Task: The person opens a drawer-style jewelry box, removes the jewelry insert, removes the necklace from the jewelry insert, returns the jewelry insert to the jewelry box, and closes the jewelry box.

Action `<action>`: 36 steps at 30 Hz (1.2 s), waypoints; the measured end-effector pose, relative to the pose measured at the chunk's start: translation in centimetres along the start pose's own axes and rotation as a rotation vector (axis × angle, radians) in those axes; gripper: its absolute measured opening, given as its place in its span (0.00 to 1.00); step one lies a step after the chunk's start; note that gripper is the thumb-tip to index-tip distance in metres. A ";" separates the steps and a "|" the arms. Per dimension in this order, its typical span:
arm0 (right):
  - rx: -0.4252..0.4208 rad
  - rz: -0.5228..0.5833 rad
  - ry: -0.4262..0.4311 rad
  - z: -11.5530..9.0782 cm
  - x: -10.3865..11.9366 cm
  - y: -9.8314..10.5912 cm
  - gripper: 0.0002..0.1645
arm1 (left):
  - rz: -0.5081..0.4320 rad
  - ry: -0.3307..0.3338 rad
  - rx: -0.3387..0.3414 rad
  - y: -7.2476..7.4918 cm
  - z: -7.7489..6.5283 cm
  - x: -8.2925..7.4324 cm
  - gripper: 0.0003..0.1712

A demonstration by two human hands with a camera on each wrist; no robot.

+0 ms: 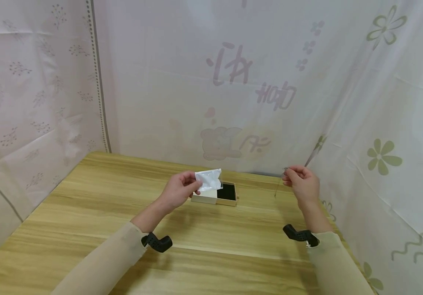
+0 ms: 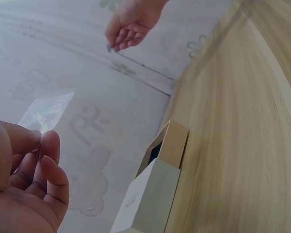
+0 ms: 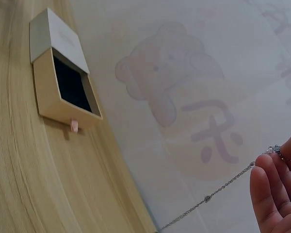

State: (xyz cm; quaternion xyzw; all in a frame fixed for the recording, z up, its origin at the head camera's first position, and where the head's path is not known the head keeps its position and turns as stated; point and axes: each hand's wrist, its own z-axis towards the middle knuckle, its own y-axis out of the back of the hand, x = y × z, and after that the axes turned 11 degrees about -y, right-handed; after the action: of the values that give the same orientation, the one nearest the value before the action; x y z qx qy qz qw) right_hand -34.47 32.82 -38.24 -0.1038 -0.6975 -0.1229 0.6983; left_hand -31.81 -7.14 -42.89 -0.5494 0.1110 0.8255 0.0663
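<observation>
My left hand (image 1: 181,189) pinches a small clear plastic bag (image 1: 209,179) between thumb and fingers, above the table. Off to the right, my right hand (image 1: 304,183) holds one end of a thin silver jewellery chain (image 3: 207,198) in its fingertips. The rest of the chain hangs down, with small ornaments along it and a sparkling piece (image 3: 274,149) at the pinched end. Beneath the bag lies a white and tan drawer box (image 1: 227,201), its tray pulled partway out of the sleeve (image 3: 58,39). A dark lining (image 3: 72,85) shows inside the tray.
The wood-grain table (image 1: 233,250) runs up to a pale printed curtain (image 1: 182,94) at the back and right. A short pink ribbon tab (image 3: 74,125) sticks out of the tray's front. A black wrist mount (image 1: 157,242) sits on each forearm.
</observation>
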 end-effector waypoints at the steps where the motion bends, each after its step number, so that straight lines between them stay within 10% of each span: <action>1: -0.009 -0.004 -0.007 0.1 -0.2 0.2 0.08 | 0.000 0.001 0.000 0.0 0.0 0.0 0.08; 18: -0.075 -0.067 -0.066 1.8 -2.2 2.3 0.03 | -0.002 0.010 0.002 -0.1 0.0 -0.2 0.09; 36: 0.032 -0.456 -0.102 2.9 -6.0 3.1 0.22 | 0.014 0.015 0.000 -0.2 -0.2 -0.2 0.07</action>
State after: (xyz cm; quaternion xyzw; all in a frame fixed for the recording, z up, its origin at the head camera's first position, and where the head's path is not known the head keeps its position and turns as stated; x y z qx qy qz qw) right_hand -36.21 36.82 -44.13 0.0613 -0.7391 -0.2609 0.6180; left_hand -31.51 -7.01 -42.80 -0.5550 0.1151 0.8217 0.0596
